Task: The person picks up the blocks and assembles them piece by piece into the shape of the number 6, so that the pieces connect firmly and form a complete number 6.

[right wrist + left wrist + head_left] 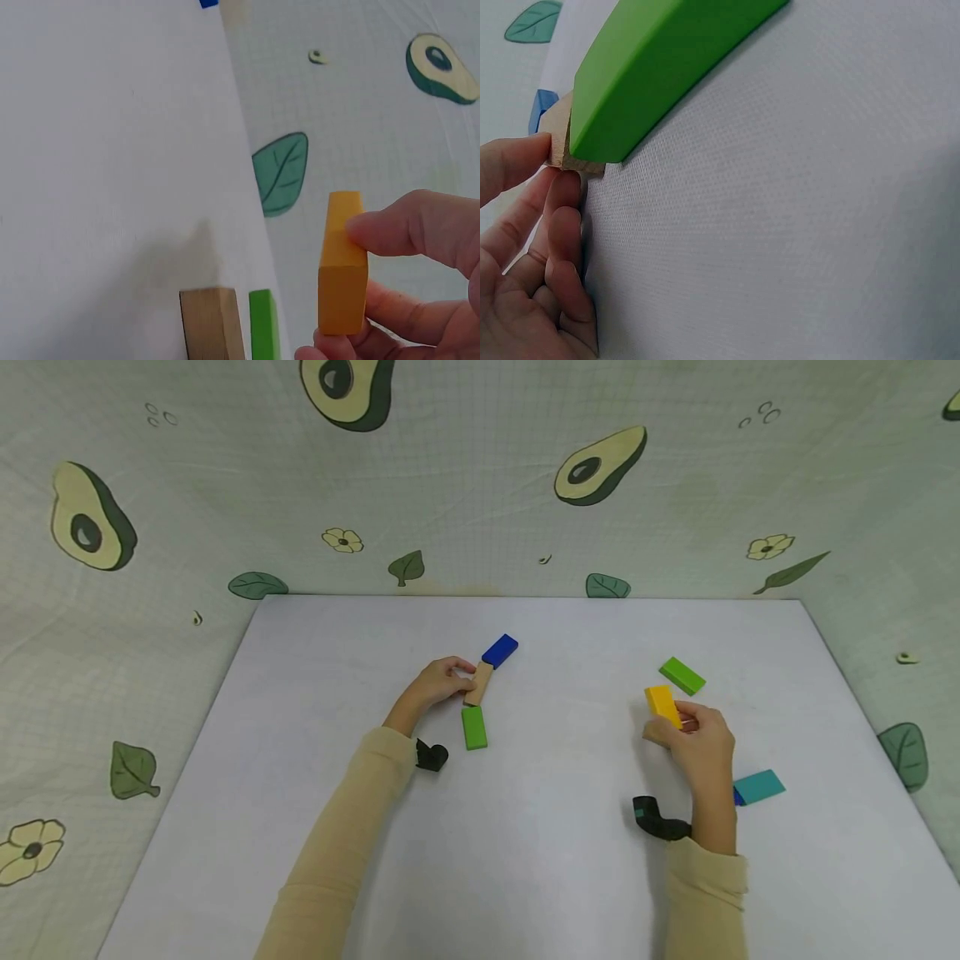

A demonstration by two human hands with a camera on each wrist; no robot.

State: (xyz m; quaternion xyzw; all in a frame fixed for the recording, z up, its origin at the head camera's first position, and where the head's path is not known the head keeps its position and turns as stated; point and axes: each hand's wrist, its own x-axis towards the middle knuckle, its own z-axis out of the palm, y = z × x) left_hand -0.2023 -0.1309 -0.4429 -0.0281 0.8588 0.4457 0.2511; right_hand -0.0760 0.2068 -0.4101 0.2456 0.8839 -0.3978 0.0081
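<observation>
My left hand is at a plain wooden block, its thumb and fingertips pinching the block's side. That block lies in a crooked line between a blue block at its far end and a green block at its near end. In the left wrist view the green block covers much of the wooden one. Held up over the table, a yellow block is pinched between thumb and fingers of my right hand. The right wrist view shows the thumb on the yellow block.
Another green block lies just beyond the right hand. A teal block is right of the right wrist, with a blue piece partly hidden beside it. A wooden block shows in the right wrist view. Patterned cloth borders the white table.
</observation>
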